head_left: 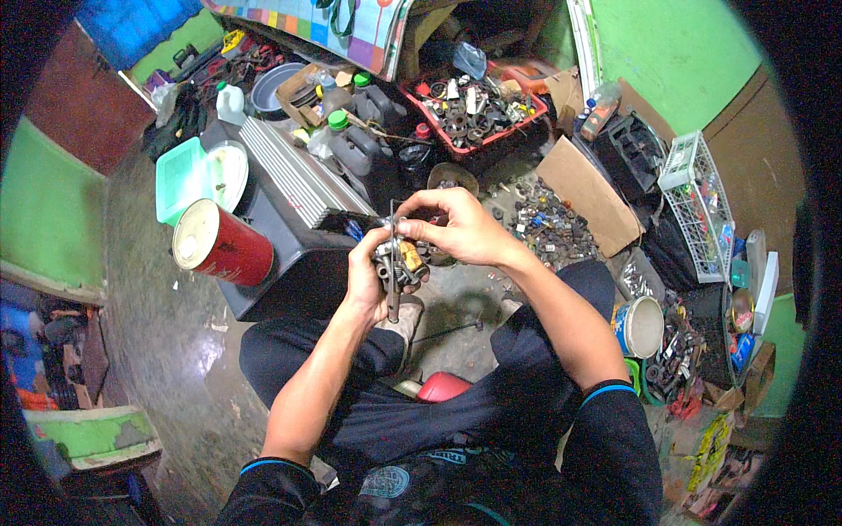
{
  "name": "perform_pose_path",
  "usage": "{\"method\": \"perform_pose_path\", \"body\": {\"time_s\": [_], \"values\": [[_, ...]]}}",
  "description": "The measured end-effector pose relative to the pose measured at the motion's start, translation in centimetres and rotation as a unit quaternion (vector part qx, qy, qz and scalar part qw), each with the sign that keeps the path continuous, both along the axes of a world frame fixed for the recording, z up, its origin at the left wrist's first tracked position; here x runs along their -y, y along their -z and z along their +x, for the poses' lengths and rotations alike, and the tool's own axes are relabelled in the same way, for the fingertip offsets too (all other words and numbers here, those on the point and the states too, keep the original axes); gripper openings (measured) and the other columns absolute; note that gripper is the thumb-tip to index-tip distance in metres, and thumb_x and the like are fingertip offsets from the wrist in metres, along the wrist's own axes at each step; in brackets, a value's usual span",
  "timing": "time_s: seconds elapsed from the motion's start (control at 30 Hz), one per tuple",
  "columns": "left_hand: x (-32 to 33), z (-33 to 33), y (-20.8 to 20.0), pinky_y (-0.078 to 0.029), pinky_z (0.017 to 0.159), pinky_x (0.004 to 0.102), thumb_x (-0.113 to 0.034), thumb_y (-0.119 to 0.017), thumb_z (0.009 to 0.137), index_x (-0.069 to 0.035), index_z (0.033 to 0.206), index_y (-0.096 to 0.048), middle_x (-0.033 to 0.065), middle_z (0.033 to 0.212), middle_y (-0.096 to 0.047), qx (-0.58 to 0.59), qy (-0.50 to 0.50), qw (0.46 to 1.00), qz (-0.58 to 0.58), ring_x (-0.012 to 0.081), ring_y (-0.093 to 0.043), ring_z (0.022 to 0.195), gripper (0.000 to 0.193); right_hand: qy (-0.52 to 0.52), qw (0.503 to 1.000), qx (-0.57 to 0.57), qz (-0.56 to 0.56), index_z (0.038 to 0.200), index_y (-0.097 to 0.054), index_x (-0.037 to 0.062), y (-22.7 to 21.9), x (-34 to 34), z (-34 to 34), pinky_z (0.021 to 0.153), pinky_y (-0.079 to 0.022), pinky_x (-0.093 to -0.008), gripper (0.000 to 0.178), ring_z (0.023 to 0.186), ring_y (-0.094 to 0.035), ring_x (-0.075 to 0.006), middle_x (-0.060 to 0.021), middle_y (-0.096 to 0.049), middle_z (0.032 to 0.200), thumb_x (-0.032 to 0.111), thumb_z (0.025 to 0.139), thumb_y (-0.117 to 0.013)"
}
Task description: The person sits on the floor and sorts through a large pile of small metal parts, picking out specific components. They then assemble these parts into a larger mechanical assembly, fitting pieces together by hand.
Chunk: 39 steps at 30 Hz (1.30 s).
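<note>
- The widest stretch of floor (193, 368) lies to the left, between the black box (303, 267) and the green wall (53, 202).
- The box's near edge runs beside the left knee (281, 351); a red can (224, 245) stands upright on top.
- Ahead, the red basket (454, 147), heaped with parts, bounds the room.
- To the right, loose parts (544, 219), cardboard (589, 197) and a white crate (680, 167) crowd the space beyond the right knee (583, 285).
- The metal part (395, 267) is in the left hand, raised over the floor between the knees, its rod roughly upright.
- Left hand (361, 272): the grip is closed around the part's body, just below the right fingertips.
- Right hand (456, 230): thumb and forefinger curve to a narrow grip at the part's upper end; whether they pinch it, I cannot tell.
</note>
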State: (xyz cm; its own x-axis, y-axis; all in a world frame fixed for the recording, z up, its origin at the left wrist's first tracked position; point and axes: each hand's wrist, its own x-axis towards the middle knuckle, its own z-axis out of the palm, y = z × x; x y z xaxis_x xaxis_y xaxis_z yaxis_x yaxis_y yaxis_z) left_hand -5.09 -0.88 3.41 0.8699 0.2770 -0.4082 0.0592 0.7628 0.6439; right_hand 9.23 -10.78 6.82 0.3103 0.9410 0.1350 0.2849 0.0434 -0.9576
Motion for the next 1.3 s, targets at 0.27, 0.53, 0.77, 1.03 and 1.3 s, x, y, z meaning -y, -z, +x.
{"method": "perform_pose_path", "body": {"time_s": [0.27,0.53,0.77,1.03,1.3], "values": [[-1.0,0.1,0.0,-0.043,0.039,0.0273,-0.047,-0.042,0.092,-0.002,0.106,-0.06,0.0094,0.077,-0.063,0.047,0.02,0.993,-0.103,0.0233,-0.063,0.062,0.05,-0.051,0.991,0.116,0.033,0.108,-0.064,0.0028,-1.1,0.7,0.8,0.086,-0.048,-0.0309,0.038,0.098,-0.06,-0.0153,-0.0064,-0.063,0.105,0.017,0.076,-0.077],[-0.6,0.1,-0.6,-0.042,0.037,0.0261,-0.049,-0.044,0.092,-0.008,0.099,-0.06,0.0054,0.073,-0.061,0.012,-0.029,0.994,-0.102,0.017,-0.06,0.058,0.044,-0.097,0.988,0.104,0.057,0.106,-0.065,0.0041,-0.1,0.4,0.9,0.083,-0.051,-0.035,0.041,0.094,-0.064,-0.0222,-0.0104,-0.065,0.101,0.021,0.071,-0.079],[-0.9,0.1,-0.2,-0.048,0.04,0.029,-0.055,-0.045,0.092,-0.006,0.1,-0.061,0.0104,0.085,-0.067,0.036,-0.007,0.994,-0.099,0.0174,-0.061,0.057,0.052,-0.123,0.982,0.127,0.064,0.106,-0.065,0.0048,-0.9,0.7,1.1,0.084,-0.051,-0.0365,0.043,0.093,-0.065,-0.0246,-0.0109,-0.065,0.102,0.021,0.07,-0.08],[-0.9,0.1,-0.5,-0.051,0.041,0.0304,-0.057,-0.039,0.093,-0.006,0.103,-0.06,0.0109,0.086,-0.067,0.044,-0.009,0.994,-0.102,0.0184,-0.063,0.06,0.057,-0.093,0.976,0.195,0.038,0.107,-0.065,0.0049,-0.7,0.7,1.0,0.087,-0.05,-0.0386,0.047,0.099,-0.063,-0.0322,-0.0155,-0.063,0.109,0.027,0.068,-0.081],[-0.9,-0.3,-0.4,-0.058,0.051,0.0359,-0.054,-0.045,0.09,-0.003,0.102,-0.062,0.0099,0.088,-0.068,0.043,-0.018,0.996,-0.081,0.0191,-0.066,0.069,0.055,-0.033,0.952,0.29,0.096,0.109,-0.065,0.006,-0.7,0.9,0.7,0.094,-0.047,-0.0392,0.045,0.111,-0.059,-0.0342,-0.019,-0.058,0.124,0.022,0.069,-0.08]]}}
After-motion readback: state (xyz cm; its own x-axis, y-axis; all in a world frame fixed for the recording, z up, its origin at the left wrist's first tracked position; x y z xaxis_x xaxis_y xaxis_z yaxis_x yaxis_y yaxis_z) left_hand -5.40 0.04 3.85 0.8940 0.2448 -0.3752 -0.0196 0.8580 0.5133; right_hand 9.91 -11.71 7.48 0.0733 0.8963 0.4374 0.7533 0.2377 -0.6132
